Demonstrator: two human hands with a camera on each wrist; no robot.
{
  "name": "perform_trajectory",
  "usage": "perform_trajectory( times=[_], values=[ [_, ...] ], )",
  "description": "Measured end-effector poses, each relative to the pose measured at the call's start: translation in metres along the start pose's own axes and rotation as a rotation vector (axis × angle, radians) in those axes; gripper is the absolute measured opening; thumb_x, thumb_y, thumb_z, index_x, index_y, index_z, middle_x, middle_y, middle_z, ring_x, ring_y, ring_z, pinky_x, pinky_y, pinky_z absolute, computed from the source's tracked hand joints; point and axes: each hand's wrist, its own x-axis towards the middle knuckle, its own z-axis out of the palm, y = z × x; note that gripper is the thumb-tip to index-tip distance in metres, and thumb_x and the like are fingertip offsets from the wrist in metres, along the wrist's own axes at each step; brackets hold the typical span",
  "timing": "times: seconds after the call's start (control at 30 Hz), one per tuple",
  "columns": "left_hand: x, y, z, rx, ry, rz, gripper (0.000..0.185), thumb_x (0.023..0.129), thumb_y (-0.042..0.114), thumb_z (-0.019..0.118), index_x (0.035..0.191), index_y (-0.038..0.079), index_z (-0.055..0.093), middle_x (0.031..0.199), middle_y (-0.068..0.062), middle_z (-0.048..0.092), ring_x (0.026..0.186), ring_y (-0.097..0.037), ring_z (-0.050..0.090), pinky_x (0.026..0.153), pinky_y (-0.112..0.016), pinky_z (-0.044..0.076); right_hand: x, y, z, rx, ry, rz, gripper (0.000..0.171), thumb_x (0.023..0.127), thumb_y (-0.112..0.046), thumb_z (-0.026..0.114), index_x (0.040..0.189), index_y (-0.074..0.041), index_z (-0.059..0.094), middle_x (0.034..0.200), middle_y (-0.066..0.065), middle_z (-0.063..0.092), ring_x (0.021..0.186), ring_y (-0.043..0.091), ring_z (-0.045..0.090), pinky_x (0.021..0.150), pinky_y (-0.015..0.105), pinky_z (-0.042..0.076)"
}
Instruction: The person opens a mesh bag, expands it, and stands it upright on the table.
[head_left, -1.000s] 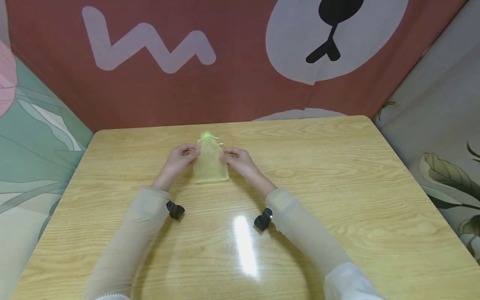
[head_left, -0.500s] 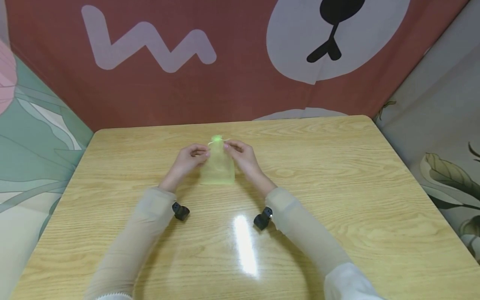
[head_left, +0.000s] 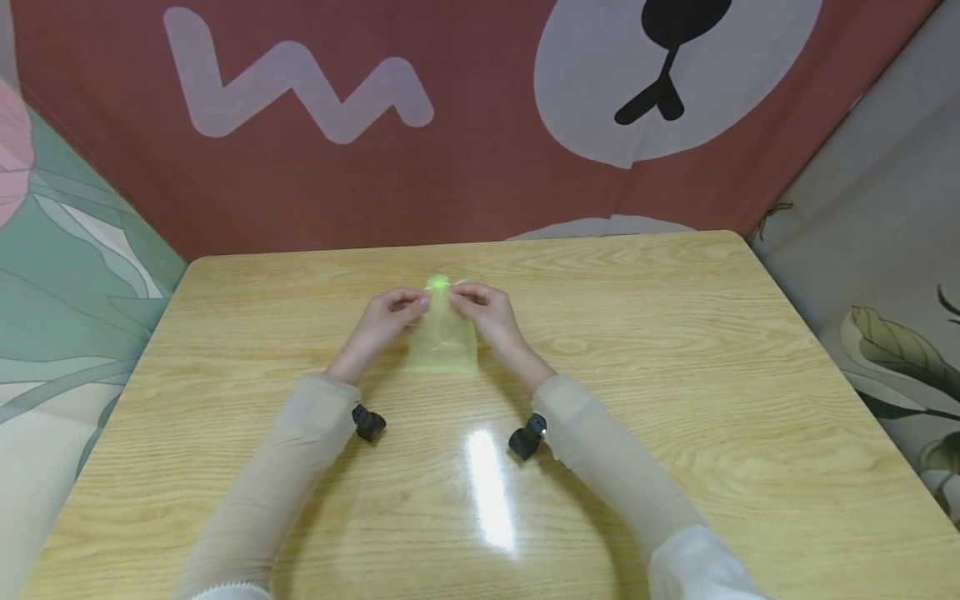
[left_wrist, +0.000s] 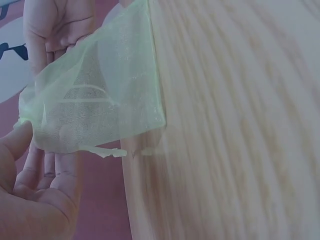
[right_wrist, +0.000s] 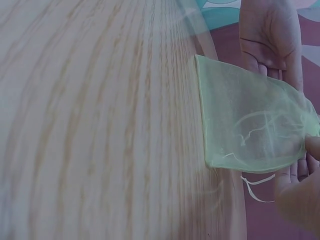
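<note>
A sheer yellow-green drawstring pouch stands between both hands, its gathered neck uppermost and its flat bottom edge close to the table. My left hand pinches the left side near the neck, thumb in front and fingers behind. On the opposite side my right hand pinches the pouch just under the gather. Through the see-through mesh in the left wrist view, part of the other hand shows. A pale drawstring dangles beside the pouch in the right wrist view.
The wood-grain table reaches back to a red printed cloth. Patterned curtains flank it. A black wrist camera sits at each cuff, and a bright light reflection lies on the tabletop.
The pouch has shifted right. Both hands have come closer together, with the right hand's grip higher, near the neck, and the left hand moved right along with the pouch.
</note>
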Motion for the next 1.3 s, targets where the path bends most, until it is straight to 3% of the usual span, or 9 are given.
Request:
perform_trajectory(
  times=[0.2, 0.33, 0.53, 0.83, 1.07, 1.3],
  values=[
    [0.001, 0.000, 0.003, -0.032, 0.024, 0.001, 0.040, 0.098, 0.027, 0.054, 0.127, 0.000, 0.055, 0.119, -0.012, 0.059, 0.088, -0.004, 0.057, 0.088, -0.026, 0.055, -0.001, 0.001, -0.003, 0.024, 0.004, 0.003, 0.027, 0.091, -0.015, 0.066, 0.112, 0.003, 0.066, 0.101, 0.005, 0.066, 0.079, 0.004, 0.059, 0.073, 0.015, 0.053],
    [0.001, 0.001, 0.004, -0.051, 0.034, 0.001, 0.039, 0.098, 0.027, 0.054, 0.126, 0.000, 0.056, 0.116, -0.008, 0.060, 0.090, -0.002, 0.057, 0.089, -0.024, 0.055, 0.000, 0.002, -0.004, 0.042, 0.015, -0.007, 0.028, 0.091, -0.016, 0.066, 0.111, 0.003, 0.067, 0.108, 0.012, 0.068, 0.078, 0.003, 0.060, 0.073, 0.016, 0.053],
    [0.001, 0.000, 0.004, -0.079, 0.038, 0.006, 0.037, 0.098, 0.026, 0.055, 0.124, 0.000, 0.056, 0.105, 0.000, 0.061, 0.085, 0.000, 0.057, 0.084, -0.021, 0.054, 0.003, 0.003, -0.006, -0.027, 0.062, -0.036, 0.026, 0.090, -0.019, 0.067, 0.108, 0.000, 0.070, 0.115, 0.014, 0.068, 0.089, 0.006, 0.061, 0.078, 0.016, 0.052],
    [0.002, -0.001, 0.006, -0.085, 0.040, 0.005, 0.034, 0.096, 0.023, 0.058, 0.122, 0.001, 0.058, 0.107, -0.002, 0.061, 0.087, 0.000, 0.058, 0.077, -0.016, 0.054, 0.000, 0.003, -0.008, -0.041, 0.037, -0.033, 0.025, 0.090, -0.019, 0.067, 0.108, -0.001, 0.070, 0.112, 0.012, 0.068, 0.085, 0.005, 0.059, 0.075, 0.017, 0.052],
    [0.002, -0.002, 0.006, -0.088, 0.025, 0.015, 0.043, 0.095, 0.032, 0.059, 0.128, 0.005, 0.057, 0.112, -0.005, 0.062, 0.085, -0.002, 0.060, 0.079, -0.018, 0.055, -0.001, 0.001, -0.009, -0.031, 0.016, -0.019, 0.023, 0.091, -0.015, 0.066, 0.110, -0.001, 0.069, 0.102, 0.005, 0.068, 0.082, 0.004, 0.057, 0.071, 0.015, 0.051],
    [0.003, 0.002, 0.011, -0.090, 0.052, 0.034, 0.039, 0.096, 0.026, 0.059, 0.125, 0.000, 0.058, 0.110, -0.007, 0.063, 0.087, -0.004, 0.059, 0.077, -0.018, 0.054, -0.002, -0.002, -0.009, -0.064, -0.016, -0.015, 0.031, 0.094, -0.023, 0.062, 0.116, -0.001, 0.066, 0.119, 0.013, 0.066, 0.092, 0.008, 0.059, 0.079, 0.018, 0.053]
  ],
)
